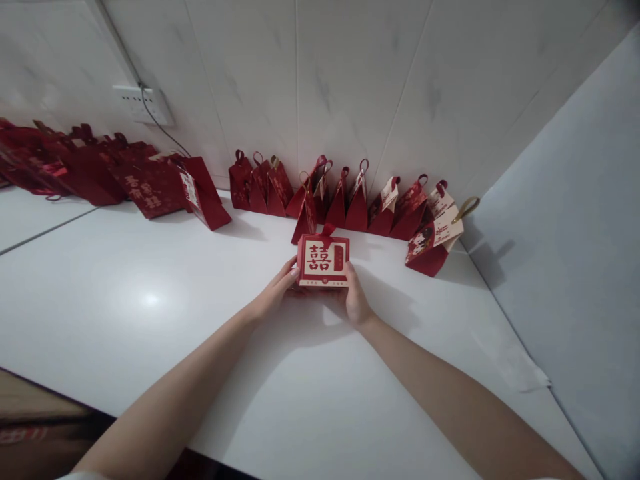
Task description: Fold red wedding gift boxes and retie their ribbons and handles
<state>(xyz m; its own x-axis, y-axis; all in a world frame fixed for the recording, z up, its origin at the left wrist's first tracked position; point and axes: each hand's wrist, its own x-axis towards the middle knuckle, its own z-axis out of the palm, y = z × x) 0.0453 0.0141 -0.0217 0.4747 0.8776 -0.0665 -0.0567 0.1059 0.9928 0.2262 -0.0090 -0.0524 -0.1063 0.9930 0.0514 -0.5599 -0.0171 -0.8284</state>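
2 bare hands clasp a flat-faced, red-and-cream printed cardboard box.

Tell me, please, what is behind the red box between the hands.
Behind the box, small red ribbon-looped packages line the tiled wall; whatever the box covers cannot be seen.

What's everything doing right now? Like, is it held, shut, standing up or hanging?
Left hand: holding the box's left side.
Right hand: holding its right side.
Held box: between both hands, looks shut.
Little boxes: standing in a row.
Red packages: standing bunched together.
Wire: hanging loosely.
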